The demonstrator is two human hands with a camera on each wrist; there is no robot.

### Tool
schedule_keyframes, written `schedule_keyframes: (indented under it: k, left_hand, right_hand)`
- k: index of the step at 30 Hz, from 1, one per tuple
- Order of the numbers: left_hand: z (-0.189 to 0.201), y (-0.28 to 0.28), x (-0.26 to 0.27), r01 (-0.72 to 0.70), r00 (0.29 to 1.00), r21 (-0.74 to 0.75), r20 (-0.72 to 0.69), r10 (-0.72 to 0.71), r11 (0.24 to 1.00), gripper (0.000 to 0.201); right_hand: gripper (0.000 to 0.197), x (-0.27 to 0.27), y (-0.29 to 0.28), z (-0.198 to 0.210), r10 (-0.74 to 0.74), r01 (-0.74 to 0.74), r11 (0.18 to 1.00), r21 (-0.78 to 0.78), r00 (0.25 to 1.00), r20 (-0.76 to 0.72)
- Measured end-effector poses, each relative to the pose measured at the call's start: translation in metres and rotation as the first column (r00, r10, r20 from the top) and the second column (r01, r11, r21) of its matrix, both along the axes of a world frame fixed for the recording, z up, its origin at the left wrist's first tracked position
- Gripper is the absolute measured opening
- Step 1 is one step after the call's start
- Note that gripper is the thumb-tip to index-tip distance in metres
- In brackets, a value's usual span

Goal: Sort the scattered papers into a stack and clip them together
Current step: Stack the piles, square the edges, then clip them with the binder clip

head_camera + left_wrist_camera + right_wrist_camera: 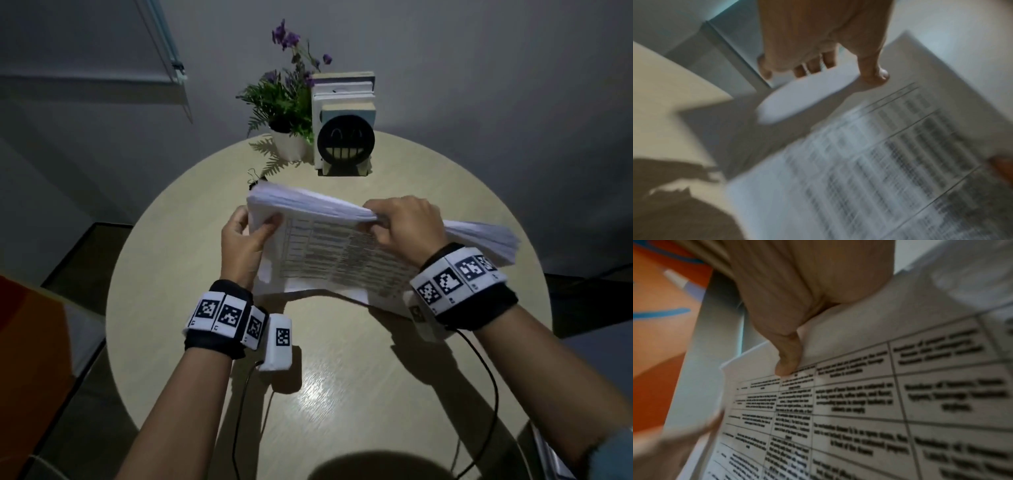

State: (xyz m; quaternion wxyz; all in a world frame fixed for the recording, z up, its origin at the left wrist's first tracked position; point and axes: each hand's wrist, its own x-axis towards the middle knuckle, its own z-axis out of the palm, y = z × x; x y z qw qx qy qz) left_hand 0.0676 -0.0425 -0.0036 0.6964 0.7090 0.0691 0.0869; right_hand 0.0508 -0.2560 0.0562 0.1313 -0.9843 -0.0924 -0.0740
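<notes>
A thick stack of papers [342, 246] stands on edge on the round table [178, 274], sheets fanning loose at the top. The left hand [241, 243] grips its left end, the right hand [404, 226] pinches the upper edge. Limp and slippery, it likely wants squaring at both ends. A binder clip [253, 178] waits just behind the stack.

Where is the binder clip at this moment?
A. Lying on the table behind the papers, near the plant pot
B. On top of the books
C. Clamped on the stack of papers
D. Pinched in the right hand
A. The binder clip lies on the table just beyond the far left corner of the paper stack, which both the left hand and the right hand grip.
</notes>
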Motion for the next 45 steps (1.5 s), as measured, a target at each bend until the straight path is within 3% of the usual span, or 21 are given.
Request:
schedule_keyframes:
  k: [2, 4, 6, 8, 9, 10, 14, 17, 20, 23, 26, 28, 30, 32, 34, 36, 38, 40, 42, 43, 45]
  left_hand:
    - [-0.011, 0.006, 0.002, -0.163, 0.982, 0.050, -0.091, 0.167, 0.985, 0.053]
    - [-0.016, 0.006, -0.002, -0.291, 0.923, 0.053, -0.248, 0.295, 0.955, 0.074]
    - [-0.017, 0.001, -0.007, -0.217, 0.929, -0.101, -0.327, 0.174, 0.971, 0.073]
    - [-0.015, -0.006, -0.007, -0.025, 0.954, -0.208, -0.297, -0.039, 0.978, 0.060]
    - [-0.013, -0.011, -0.009, 0.041, 0.951, -0.166, -0.297, -0.090, 0.985, 0.059]
    - [-0.012, -0.016, -0.011, 0.069, 0.938, -0.071, -0.335, -0.089, 0.995, 0.062]
    - [-0.053, -0.022, -0.022, 0.112, 0.878, 0.173, -0.478, -0.016, 0.979, 0.043]
    - [-0.100, -0.018, -0.037, 0.193, 0.772, 0.251, -0.636, 0.011, 0.948, 0.046]
    - [-0.119, -0.010, -0.035, 0.258, 0.711, 0.272, -0.703, 0.009, 0.927, 0.050]
    - [-0.111, -0.005, -0.032, 0.267, 0.738, 0.255, -0.674, -0.027, 0.930, 0.042]
    - [-0.109, -0.006, -0.035, 0.297, 0.738, 0.260, -0.673, -0.048, 0.919, 0.047]
    - [-0.110, -0.007, -0.035, 0.316, 0.736, 0.268, -0.675, -0.057, 0.910, 0.047]
    - [-0.106, -0.008, -0.037, 0.311, 0.730, 0.258, -0.681, -0.056, 0.915, 0.049]
    - [-0.103, -0.008, -0.039, 0.280, 0.727, 0.245, -0.685, -0.038, 0.928, 0.052]
    - [-0.099, -0.013, -0.041, 0.264, 0.752, 0.284, -0.659, -0.013, 0.922, 0.063]
    - [-0.088, -0.021, -0.041, 0.301, 0.798, 0.503, -0.598, 0.075, 0.810, 0.083]
    - [-0.080, -0.028, -0.039, 0.368, 0.834, 0.701, -0.539, 0.116, 0.611, 0.090]
    - [-0.073, -0.035, -0.038, 0.417, 0.858, 0.777, -0.508, 0.078, 0.471, 0.088]
    - [-0.072, -0.045, -0.036, 0.454, 0.874, 0.805, -0.486, -0.015, 0.381, 0.078]
    - [-0.070, -0.051, -0.035, 0.486, 0.863, 0.780, -0.500, -0.075, 0.394, 0.072]
    - [-0.064, -0.063, -0.032, 0.583, 0.782, 0.548, -0.579, -0.231, 0.599, 0.068]
  right_hand:
    - [0.013, 0.001, -0.008, 0.011, -0.040, 0.035, 0.981, 0.192, 0.999, 0.018]
    - [0.012, 0.003, -0.017, 0.016, -0.067, 0.066, 0.867, 0.494, 0.998, -0.017]
    - [0.014, 0.003, -0.024, 0.011, -0.105, 0.115, 0.652, 0.750, 0.993, -0.060]
    - [0.012, 0.004, -0.028, -0.003, -0.114, 0.209, 0.455, 0.866, 0.978, -0.176]
    - [0.002, 0.005, -0.030, -0.017, -0.090, 0.252, 0.373, 0.893, 0.968, -0.235]
    - [0.011, 0.003, -0.028, -0.030, -0.100, 0.316, 0.353, 0.881, 0.949, -0.300]
    - [0.027, -0.012, -0.025, -0.103, -0.257, 0.586, 0.506, 0.633, 0.803, -0.538]
    - [0.019, -0.026, -0.021, -0.147, -0.340, 0.728, 0.511, 0.457, 0.660, -0.670]
    - [0.026, -0.026, -0.023, -0.159, -0.379, 0.743, 0.506, 0.439, 0.648, -0.660]
    - [0.026, -0.017, -0.030, -0.156, -0.394, 0.761, 0.478, 0.439, 0.632, -0.667]
    - [0.027, -0.013, -0.032, -0.153, -0.416, 0.728, 0.561, 0.394, 0.660, -0.626]
    - [0.034, -0.014, -0.029, -0.149, -0.442, 0.665, 0.673, 0.324, 0.713, -0.545]
    - [0.038, -0.017, -0.024, -0.144, -0.451, 0.568, 0.777, 0.273, 0.804, -0.388]
    - [0.029, -0.019, -0.020, -0.140, -0.437, 0.468, 0.838, 0.279, 0.883, -0.170]
    - [0.018, -0.017, -0.019, -0.140, -0.403, 0.386, 0.875, 0.292, 0.915, -0.003]
    - [0.018, -0.016, -0.019, -0.143, -0.332, 0.297, 0.914, 0.275, 0.939, 0.091]
    - [0.025, -0.018, -0.018, -0.145, -0.251, 0.221, 0.949, 0.226, 0.961, 0.114]
    - [0.028, -0.021, -0.014, -0.148, -0.158, 0.135, 0.972, 0.192, 0.981, 0.112]
    - [0.024, -0.021, -0.012, -0.147, -0.132, 0.114, 0.948, 0.296, 0.991, 0.039]
    - [0.022, -0.019, -0.013, -0.145, -0.150, 0.153, 0.904, 0.398, 0.988, -0.038]
    - [0.022, -0.013, -0.016, -0.143, -0.187, 0.292, 0.758, 0.583, 0.954, -0.234]
